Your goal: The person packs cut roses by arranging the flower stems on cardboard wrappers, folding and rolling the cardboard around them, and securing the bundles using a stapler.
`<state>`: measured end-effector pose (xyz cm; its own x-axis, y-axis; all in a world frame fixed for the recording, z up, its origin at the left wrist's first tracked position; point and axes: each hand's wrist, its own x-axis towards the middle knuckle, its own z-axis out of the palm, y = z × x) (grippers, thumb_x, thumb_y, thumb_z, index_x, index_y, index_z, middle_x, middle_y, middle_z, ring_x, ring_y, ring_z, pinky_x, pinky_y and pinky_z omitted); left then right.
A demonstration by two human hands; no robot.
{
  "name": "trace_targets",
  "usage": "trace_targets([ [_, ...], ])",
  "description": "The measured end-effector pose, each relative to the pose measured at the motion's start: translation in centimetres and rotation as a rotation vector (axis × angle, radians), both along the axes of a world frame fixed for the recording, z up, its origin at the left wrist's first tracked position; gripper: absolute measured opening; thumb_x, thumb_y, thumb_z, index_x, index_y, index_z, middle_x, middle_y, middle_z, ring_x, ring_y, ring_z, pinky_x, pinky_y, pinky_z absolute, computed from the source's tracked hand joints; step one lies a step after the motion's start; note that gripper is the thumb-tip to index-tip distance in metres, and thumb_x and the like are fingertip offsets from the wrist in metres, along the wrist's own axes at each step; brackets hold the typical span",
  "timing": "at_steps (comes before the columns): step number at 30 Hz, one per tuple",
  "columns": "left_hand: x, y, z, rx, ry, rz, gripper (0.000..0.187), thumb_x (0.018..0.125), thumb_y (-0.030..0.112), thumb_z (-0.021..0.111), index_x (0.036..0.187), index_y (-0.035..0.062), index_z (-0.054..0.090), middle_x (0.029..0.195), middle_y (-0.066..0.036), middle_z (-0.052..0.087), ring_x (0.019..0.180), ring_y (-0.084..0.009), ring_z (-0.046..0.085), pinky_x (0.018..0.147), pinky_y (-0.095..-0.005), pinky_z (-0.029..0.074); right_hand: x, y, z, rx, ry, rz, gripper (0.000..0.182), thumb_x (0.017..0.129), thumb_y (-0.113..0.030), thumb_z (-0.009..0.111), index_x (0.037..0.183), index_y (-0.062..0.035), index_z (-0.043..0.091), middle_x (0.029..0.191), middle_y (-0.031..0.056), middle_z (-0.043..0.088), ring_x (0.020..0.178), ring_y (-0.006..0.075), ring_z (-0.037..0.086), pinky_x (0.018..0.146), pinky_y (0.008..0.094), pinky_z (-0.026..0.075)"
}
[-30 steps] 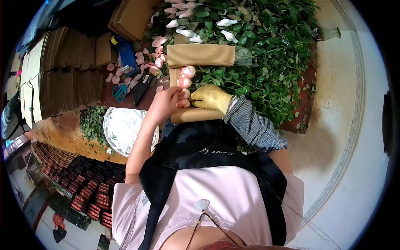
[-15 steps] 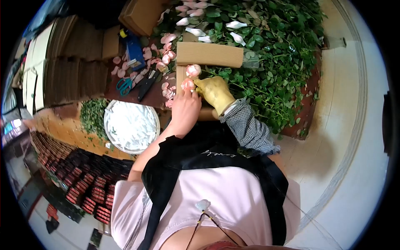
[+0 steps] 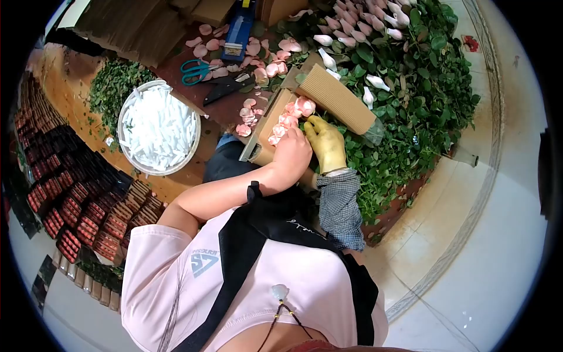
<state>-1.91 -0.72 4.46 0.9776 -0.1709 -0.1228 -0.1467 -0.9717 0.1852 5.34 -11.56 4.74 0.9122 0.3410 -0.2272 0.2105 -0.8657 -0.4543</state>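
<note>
Several pink rose heads [image 3: 285, 124] lie close together on a brown cardboard piece [image 3: 268, 130] on the table. My bare left hand [image 3: 295, 149] is at the lower end of the roses, its bent fingers closed on a pink rose; the fingertips are partly hidden. My right hand [image 3: 326, 145], in a yellow glove, is right beside it with its fingers curled in. The thumb and forefinger of the glove are near the upper roses, and what they hold, if anything, is hidden. A folded corrugated cardboard strip [image 3: 337, 98] lies just beyond the glove.
Green rose stems and leaves [image 3: 410, 111] fill the right side, with white-sleeved buds [image 3: 377, 83] among them. Loose petals [image 3: 249, 111], teal scissors [image 3: 193, 71], a black tool [image 3: 226, 88] and a blue dispenser [image 3: 239, 32] lie left. A basin of white sleeves [image 3: 158, 129] stands lower left.
The view has turned and shifted, so the cardboard now sits at a slant. More pink roses show beside my hands. Both hands stay close together at the roses.
</note>
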Motion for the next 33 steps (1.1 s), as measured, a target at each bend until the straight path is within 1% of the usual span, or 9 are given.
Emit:
trace_targets([
  [7,1.1,0.6,0.0,0.002,-0.100,-0.069,0.035,0.083,0.019,0.056,0.105,-0.0041,0.070,0.140,-0.033,0.050,0.104,-0.0320,0.057,0.077,-0.0334,0.053,0.1,0.0,-0.2,-0.205,-0.030,-0.001,0.025,0.090,-0.032,0.065,0.106,-0.0126,0.067,0.091,0.0161,0.071,0.086,0.0368,0.067,0.078,0.0460,0.053],
  [11,0.6,-0.2,-0.7,0.024,-0.147,-0.014,0.037,0.082,0.019,0.056,0.107,-0.0041,0.070,0.142,-0.033,0.047,0.106,-0.0310,0.054,0.074,-0.0306,0.052,0.0,-0.5,0.6,-0.066,0.005,-0.042,0.025,0.091,-0.029,0.064,0.108,-0.0118,0.069,0.095,0.0189,0.071,0.088,0.0377,0.068,0.079,0.0452,0.054],
  [13,0.7,-0.1,-0.1,0.004,0.057,-0.070,0.041,0.088,0.021,0.052,0.116,-0.0039,0.070,0.143,-0.032,0.048,0.107,-0.0322,0.054,0.088,-0.0340,0.046,-0.2,0.1,3.1,0.001,0.036,-0.130,0.023,0.093,-0.023,0.062,0.111,-0.0095,0.070,0.099,0.0213,0.070,0.091,0.0377,0.068,0.081,0.0428,0.054],
  [15,0.8,-0.1,-0.2,0.001,0.095,-0.079,0.041,0.089,0.021,0.052,0.117,-0.0038,0.069,0.144,-0.032,0.047,0.108,-0.0321,0.054,0.088,-0.0337,0.046,-0.2,0.1,4.4,0.058,-0.070,-0.164,0.026,0.094,-0.015,0.063,0.118,-0.0055,0.068,0.107,0.0168,0.072,0.094,0.0255,0.071,0.081,0.0346,0.055],
  [21,0.8,-0.1,-0.9,-0.010,0.022,-0.039,0.040,0.089,0.019,0.052,0.116,-0.0032,0.070,0.143,-0.033,0.048,0.107,-0.0302,0.056,0.085,-0.0324,0.048,0.3,0.1,0.8,0.420,0.173,-0.175,0.034,0.093,-0.006,0.064,0.127,-0.0056,0.064,0.123,0.0124,0.067,0.113,0.0230,0.063,0.100,0.0313,0.046],
  [23,0.8,0.1,-1.4,-0.095,-0.063,-0.028,0.027,0.084,0.015,0.057,0.097,-0.0037,0.070,0.138,-0.035,0.049,0.102,-0.0313,0.058,0.068,-0.0318,0.056,0.6,0.2,0.6,0.405,0.154,-0.170,0.032,0.093,-0.006,0.064,0.125,-0.0050,0.065,0.121,0.0121,0.067,0.113,0.0229,0.063,0.099,0.0319,0.047],
  [26,1.0,0.3,-1.6,-0.120,-0.051,-0.006,0.025,0.083,0.014,0.058,0.095,-0.0041,0.070,0.135,-0.033,0.052,0.100,-0.0306,0.060,0.068,-0.0338,0.056,1.0,-0.4,-1.3,0.355,-0.098,0.020,0.033,0.088,-0.009,0.064,0.121,-0.0051,0.066,0.113,0.0182,0.069,0.103,0.0373,0.065,0.090,0.0423,0.052],
  [29,1.9,3.1,-0.5,-0.219,-0.074,-0.133,0.017,0.082,0.011,0.059,0.086,-0.0044,0.067,0.115,-0.025,0.062,0.091,-0.0348,0.063,0.074,-0.0413,0.056,1.6,1.4,-1.2,-0.163,-0.315,0.242,0.019,0.083,-0.010,0.059,0.101,-0.0104,0.067,0.096,0.0091,0.070,0.088,0.0302,0.068,0.074,0.0401,0.054],
  [33,4.6,7.4,0.7,-0.881,0.063,0.078,0.019,0.086,0.010,0.058,0.096,-0.0018,0.068,0.091,-0.024,0.067,0.086,-0.0423,0.065,0.080,-0.0461,0.053,0.7,1.8,-1.8,-0.034,-0.362,0.081,0.021,0.083,-0.014,0.063,0.103,-0.0112,0.068,0.096,0.0113,0.070,0.087,0.0305,0.069,0.075,0.0414,0.055],
])
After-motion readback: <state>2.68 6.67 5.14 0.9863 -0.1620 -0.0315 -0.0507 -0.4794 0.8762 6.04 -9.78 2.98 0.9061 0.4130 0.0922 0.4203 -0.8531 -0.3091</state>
